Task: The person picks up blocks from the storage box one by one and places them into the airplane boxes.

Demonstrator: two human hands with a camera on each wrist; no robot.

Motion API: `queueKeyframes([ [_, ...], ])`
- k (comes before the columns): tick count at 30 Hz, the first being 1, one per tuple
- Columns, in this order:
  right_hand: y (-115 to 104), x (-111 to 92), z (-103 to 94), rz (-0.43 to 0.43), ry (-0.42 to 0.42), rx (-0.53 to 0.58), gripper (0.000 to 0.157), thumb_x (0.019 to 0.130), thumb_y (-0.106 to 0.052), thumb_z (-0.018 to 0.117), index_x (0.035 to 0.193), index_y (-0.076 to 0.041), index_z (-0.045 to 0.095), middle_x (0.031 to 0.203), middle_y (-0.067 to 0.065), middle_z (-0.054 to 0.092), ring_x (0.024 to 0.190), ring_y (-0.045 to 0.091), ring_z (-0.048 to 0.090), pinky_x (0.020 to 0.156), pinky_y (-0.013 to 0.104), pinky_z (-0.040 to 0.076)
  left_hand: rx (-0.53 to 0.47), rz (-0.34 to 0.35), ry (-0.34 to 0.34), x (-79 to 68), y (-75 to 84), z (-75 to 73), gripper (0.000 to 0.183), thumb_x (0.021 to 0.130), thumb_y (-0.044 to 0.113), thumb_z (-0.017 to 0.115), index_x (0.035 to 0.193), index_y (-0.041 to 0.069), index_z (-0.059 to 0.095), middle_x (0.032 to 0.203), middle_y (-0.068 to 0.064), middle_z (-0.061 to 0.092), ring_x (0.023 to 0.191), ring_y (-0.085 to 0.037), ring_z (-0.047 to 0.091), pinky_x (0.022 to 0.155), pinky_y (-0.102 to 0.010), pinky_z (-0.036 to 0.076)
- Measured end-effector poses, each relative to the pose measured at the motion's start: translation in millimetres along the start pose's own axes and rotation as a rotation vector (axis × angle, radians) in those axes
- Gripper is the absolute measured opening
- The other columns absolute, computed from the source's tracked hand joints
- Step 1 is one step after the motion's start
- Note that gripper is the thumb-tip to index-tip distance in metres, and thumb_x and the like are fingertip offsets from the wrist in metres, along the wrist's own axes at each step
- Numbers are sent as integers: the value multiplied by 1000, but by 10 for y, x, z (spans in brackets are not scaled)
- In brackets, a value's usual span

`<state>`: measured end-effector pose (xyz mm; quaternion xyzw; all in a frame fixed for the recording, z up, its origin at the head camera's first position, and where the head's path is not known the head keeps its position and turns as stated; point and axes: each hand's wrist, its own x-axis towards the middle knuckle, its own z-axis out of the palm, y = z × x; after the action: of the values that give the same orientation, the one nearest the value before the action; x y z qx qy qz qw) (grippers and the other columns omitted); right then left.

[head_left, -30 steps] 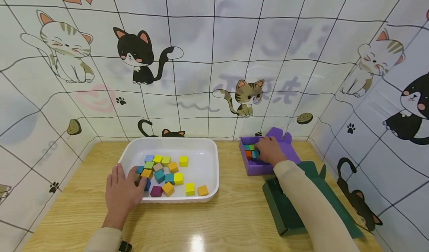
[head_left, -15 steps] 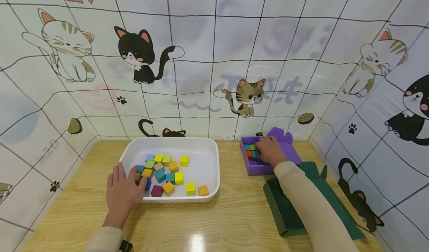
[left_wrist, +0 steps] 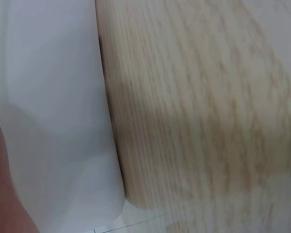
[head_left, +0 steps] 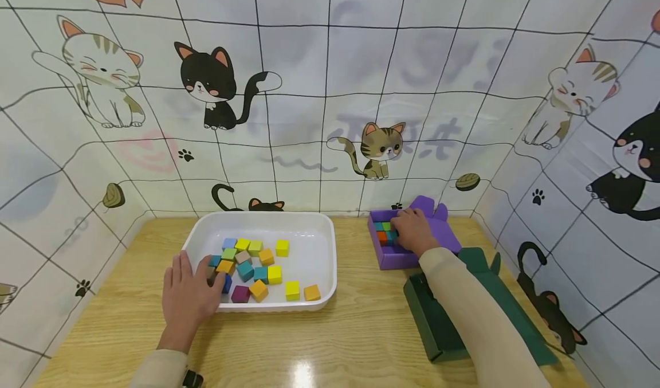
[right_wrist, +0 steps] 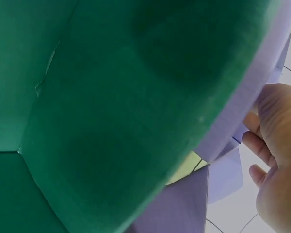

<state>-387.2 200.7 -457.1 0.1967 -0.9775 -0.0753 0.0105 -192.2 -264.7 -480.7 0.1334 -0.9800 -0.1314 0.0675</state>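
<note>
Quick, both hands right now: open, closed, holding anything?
Left hand: open, at the left end of the glossy white rectangular plastic-looking tray.
Right hand: cannot be told; its grip is hidden in the open purple rectangular cardboard box.

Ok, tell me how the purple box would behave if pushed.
The purple box would probably slide rather than roll, being flat-sided. Its open lid looks thin, so it may flex or swing. The cubes inside could shift, since there is room on their near side.
</note>
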Motion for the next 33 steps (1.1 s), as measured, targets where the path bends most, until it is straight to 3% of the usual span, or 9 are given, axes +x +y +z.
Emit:
queueKeyframes([
  [7, -17, -19, -160, -9, 64, 66, 27, 81, -27, 79, 105, -16, 73, 112, 9, 66, 113, 33, 55, 107, 59, 35, 4, 2, -10, -3, -11, 13, 63, 98, 46, 40, 145, 4, 37, 156, -38, 2, 145, -54, 3, 119, -65, 2],
  [12, -170, -34, -360, -47, 114, 96, 27, 82, -29, 78, 105, -17, 71, 110, 7, 65, 112, 32, 55, 109, 58, 34, -1, 4, -10, -2, -18, 42, 63, 98, 47, 40, 145, 4, 38, 156, -38, 2, 145, -54, 4, 119, -65, 3],
  [21, -716, -127, -645, -182, 169, 79, 25, 85, -37, 74, 105, -24, 70, 111, 2, 64, 113, 26, 55, 109, 53, 36, 11, 31, -4, 15, 1, 57, 61, 99, 44, 41, 144, 3, 39, 156, -39, 4, 144, -55, 6, 118, -66, 5],
  [25, -999, -151, -654, -271, 196, 84, 25, 85, -38, 74, 105, -24, 69, 110, 0, 63, 113, 24, 54, 110, 49, 36, 18, 31, -6, 21, -10, 43, 61, 99, 44, 41, 144, 3, 39, 155, -39, 4, 144, -55, 6, 118, -66, 5],
  [33, -1545, -218, -593, -422, 145, 69, 30, 87, -48, 69, 108, -27, 70, 110, -5, 62, 114, 18, 53, 110, 44, 36, 16, 20, -31, 8, -7, 17, 63, 99, 45, 40, 145, 3, 37, 156, -39, 2, 144, -55, 3, 118, -66, 3],
])
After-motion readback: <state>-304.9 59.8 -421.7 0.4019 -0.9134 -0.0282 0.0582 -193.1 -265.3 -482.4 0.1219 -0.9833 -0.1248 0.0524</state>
